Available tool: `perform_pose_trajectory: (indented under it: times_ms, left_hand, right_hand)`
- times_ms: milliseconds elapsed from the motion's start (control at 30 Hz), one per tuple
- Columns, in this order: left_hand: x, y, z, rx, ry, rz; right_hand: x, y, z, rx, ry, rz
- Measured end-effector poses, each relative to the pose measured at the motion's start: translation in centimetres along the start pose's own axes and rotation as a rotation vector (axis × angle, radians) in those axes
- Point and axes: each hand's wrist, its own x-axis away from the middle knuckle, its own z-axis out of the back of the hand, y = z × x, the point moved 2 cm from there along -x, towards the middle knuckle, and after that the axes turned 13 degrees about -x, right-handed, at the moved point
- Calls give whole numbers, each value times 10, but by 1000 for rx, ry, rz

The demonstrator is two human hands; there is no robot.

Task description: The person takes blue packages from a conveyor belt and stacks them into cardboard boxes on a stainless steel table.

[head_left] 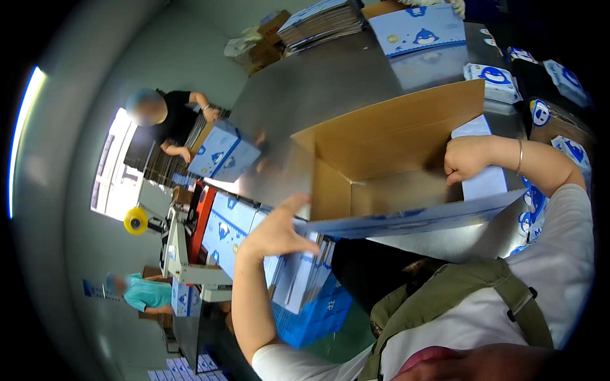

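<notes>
An opened cardboard box (394,197), brown inside and blue and white outside, stands in front of me with its long flaps spread. My right hand (469,159) is closed at the box's right end. Its curled fingers reach over the pale end flap (481,185) toward the inside. By the left end my left hand (279,230) is open, thumb and fingers spread apart around the near left corner. Whether it touches the cardboard I cannot tell. Inside, the visible part of the box shows bare brown walls and bottom.
White and blue packs (495,84) lie along the right of the metal table (298,82). Another printed box (419,32) and stacked flat cartons (321,25) are at the back. A co-worker handles a box (223,152) at left, near a taping machine (184,247). A blue crate (311,317) stands below.
</notes>
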Motion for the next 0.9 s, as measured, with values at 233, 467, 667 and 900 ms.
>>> perform_pose_trajectory:
  times_ms: [233, 467, 667, 900]
  left_hand:
    - [-95, -2, -5, -217, -184, 269]
    - [-108, -27, -64, -157, 445, 547]
    - [-97, -26, -209, 931, 1386, 408]
    - [-141, 113, -309, 1202, 576, -186]
  right_hand:
    - [14, -35, 91, 301, 694, 481]
    - [0, -28, 62, -8, 196, -28]
    - [74, -23, 2, 71, 554, 32]
    - [136, 15, -14, -44, 930, 97]
